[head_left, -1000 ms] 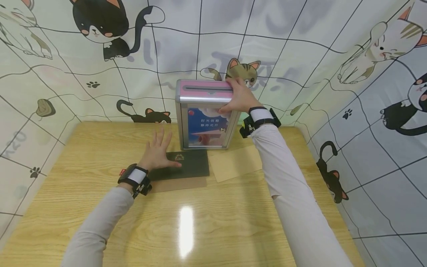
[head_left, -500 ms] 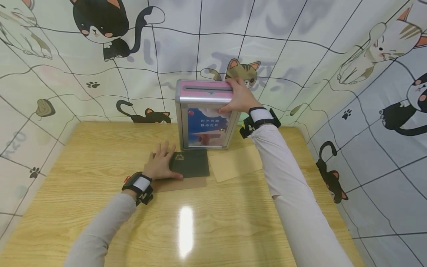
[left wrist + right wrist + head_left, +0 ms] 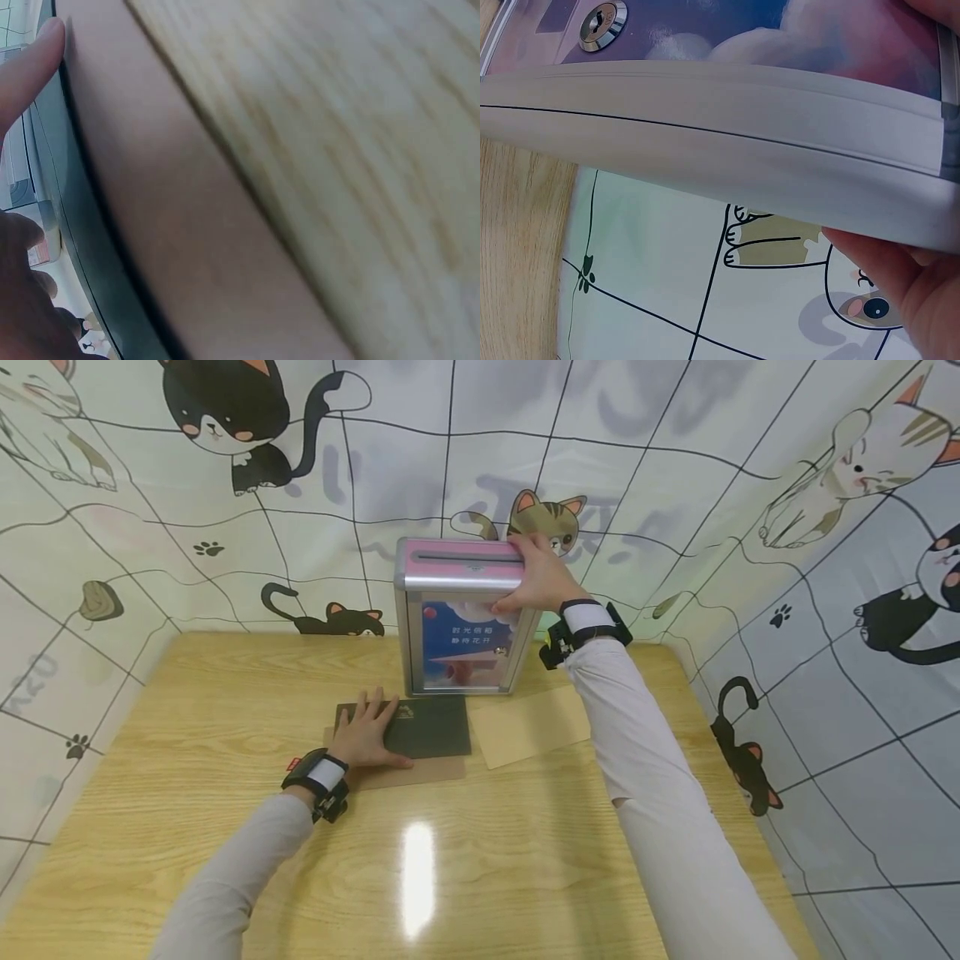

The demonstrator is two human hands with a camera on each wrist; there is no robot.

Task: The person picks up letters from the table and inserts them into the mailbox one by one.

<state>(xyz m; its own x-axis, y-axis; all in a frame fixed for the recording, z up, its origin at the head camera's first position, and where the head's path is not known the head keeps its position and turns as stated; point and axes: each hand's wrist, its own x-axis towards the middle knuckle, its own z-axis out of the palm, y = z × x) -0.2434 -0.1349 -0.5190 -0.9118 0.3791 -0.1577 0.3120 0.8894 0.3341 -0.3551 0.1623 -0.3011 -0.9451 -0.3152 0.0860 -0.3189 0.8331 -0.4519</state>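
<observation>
A pink-topped metal box (image 3: 459, 578) with a slot in its top and a blue picture front stands upright at the table's back. The right hand (image 3: 546, 578) grips its top right corner, thumb on the front, fingers over the top. In the right wrist view the box's side (image 3: 720, 127) and a round lock (image 3: 603, 25) show. The left hand (image 3: 367, 735) rests with spread fingers on a dark green envelope (image 3: 435, 727), which lies over a brown one (image 3: 420, 772). The left wrist view shows the thumb (image 3: 34, 71) at the green envelope's edge.
A pale yellow envelope (image 3: 528, 727) lies flat on the wooden table (image 3: 510, 860), right of the green one and in front of the box. A cat-patterned cloth (image 3: 405, 468) hangs behind the table and along both sides.
The left hand has come down onto the green envelope's left part, moving slightly toward the table's front and right. The right hand and the box have stayed put.
</observation>
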